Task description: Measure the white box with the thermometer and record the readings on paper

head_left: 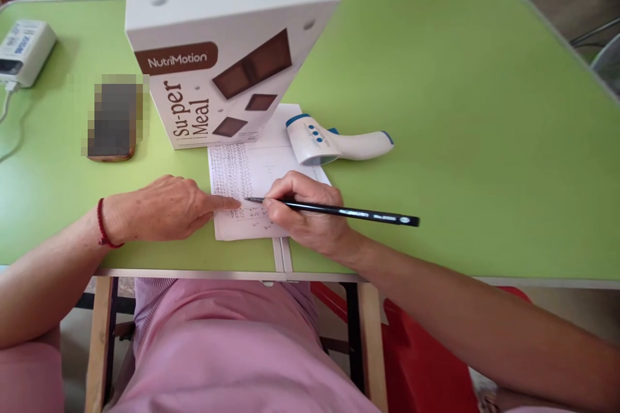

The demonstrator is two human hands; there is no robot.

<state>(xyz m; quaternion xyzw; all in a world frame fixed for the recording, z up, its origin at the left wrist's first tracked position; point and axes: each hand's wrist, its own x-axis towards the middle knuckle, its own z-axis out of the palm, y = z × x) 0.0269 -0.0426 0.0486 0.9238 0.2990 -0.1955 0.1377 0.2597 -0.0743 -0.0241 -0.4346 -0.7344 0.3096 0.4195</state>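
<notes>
One index finger (223, 203) of the left hand (167, 210) extends onto the white handwritten paper sheet (268, 171), the other fingers curled. Right hand (310, 216): thumb and fingers pinching a slim black pencil (349, 210), tip over the sheet's writing. White-and-blue plastic thermometer gun (339, 145) straddles the sheet's far right edge; tall white-and-brown cardboard box (194, 87) stands at the sheet's far side.

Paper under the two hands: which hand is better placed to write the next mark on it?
Probably the right hand: it grips the black pencil, with the tip at the written rows on the paper. The left hand has no pencil; it points at the paper.
</notes>
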